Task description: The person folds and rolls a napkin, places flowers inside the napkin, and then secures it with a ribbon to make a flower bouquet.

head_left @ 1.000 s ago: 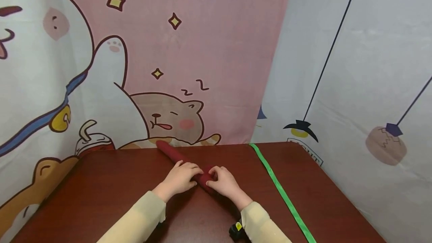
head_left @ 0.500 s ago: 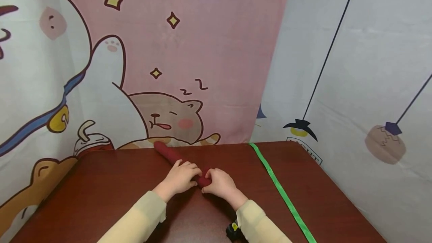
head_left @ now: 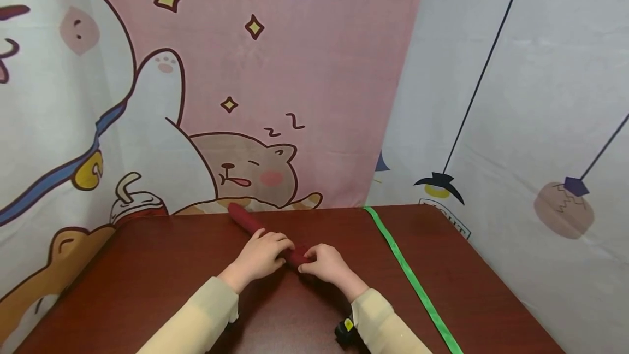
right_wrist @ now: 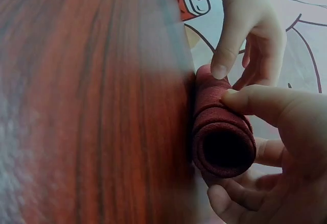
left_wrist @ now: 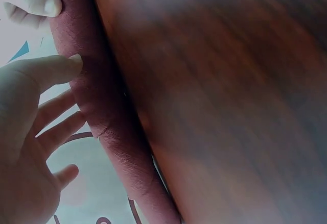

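"Two hands on one maroon roll (left_wrist: 104, 104): where does it lie?"

"Slantwise on your counter (head_left: 187, 277), far tip toward ten o'clock near the back edge, near end toward four."

"And your fingers?"

"Your left hand (head_left: 260, 253) straddles the roll, grasping it between thumb and fingers. Your right hand (head_left: 326, 264) clasps the near end, thumb on top, fingers bent around the far side."

"How should you work it?"

"The step looks like snugging the roll, I'd judge. Turn both hands together with even pressure so the layers don't cone; squeeze hard and that soft-looking wall may flatten."

"Any containers?"

"None I can pick out. The closest is the roll's open end (right_wrist: 250, 147), layered and hollow, too dark inside to tell what it holds. Mind the black object (head_left: 344, 333) at five o'clock, beside your right sleeve (head_left: 380, 318); the green ribbon (head_left: 414, 283) runs from two to four, well apart."
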